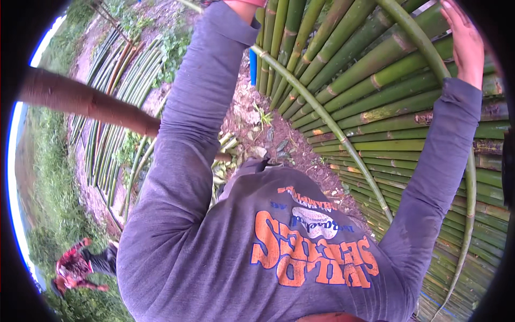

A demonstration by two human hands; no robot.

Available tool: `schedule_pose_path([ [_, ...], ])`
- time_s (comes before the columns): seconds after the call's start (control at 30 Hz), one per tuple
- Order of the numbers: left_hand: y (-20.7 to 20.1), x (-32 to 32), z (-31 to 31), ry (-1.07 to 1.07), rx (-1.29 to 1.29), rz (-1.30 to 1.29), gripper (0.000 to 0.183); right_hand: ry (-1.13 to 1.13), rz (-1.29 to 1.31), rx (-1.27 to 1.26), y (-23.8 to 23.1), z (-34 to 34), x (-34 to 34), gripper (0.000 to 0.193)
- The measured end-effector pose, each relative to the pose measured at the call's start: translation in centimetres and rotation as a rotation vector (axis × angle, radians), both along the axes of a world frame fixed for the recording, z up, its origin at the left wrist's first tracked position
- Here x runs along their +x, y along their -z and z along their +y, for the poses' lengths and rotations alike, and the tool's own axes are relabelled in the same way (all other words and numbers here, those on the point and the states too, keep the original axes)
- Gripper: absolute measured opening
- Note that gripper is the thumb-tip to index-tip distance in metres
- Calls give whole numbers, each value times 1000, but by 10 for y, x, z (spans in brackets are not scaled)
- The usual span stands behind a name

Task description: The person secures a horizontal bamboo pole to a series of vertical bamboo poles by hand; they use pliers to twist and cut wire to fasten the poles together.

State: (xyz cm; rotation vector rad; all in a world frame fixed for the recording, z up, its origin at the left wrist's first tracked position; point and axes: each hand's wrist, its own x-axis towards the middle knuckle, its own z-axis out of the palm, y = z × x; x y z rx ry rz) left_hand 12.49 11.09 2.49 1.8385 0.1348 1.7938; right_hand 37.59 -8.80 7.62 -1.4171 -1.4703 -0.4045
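Both my arms reach up in grey sleeves. At the top edge, only the wrist end of my left hand (245, 4) shows, with something pinkish-red at it; its fingers are out of the picture. My right hand (465, 47) is raised at the upper right, fingers stretched out, beside a row of green bamboo poles (354, 80). Whether its palm touches a pole, I cannot tell. A thick bent bamboo stem (418, 40) runs across the row near my right wrist. Another thin bamboo pole (316, 104) crosses the row lower down, between my arms.
A brown trunk-like post (88, 102) juts in from the left toward my left arm. Cut bamboo poles (126, 80) lie on the ground beyond it. Another person (75, 265) in a red patterned top is at the lower left. Cut pieces (228, 145) and leaves litter the soil.
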Motion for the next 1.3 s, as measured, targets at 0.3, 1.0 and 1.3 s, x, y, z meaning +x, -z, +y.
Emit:
schedule_pose_path([
  [0.3,-27,109,42,-17,44,258,34,351,61,-42,-11,69,-12,89],
  [1.0,-83,201,102,233,-74,347,51,106,306,137,-16,151,21,54],
  [1.3,-73,204,130,458,-48,220,40,-96,296,-160,-27,158,42,59],
])
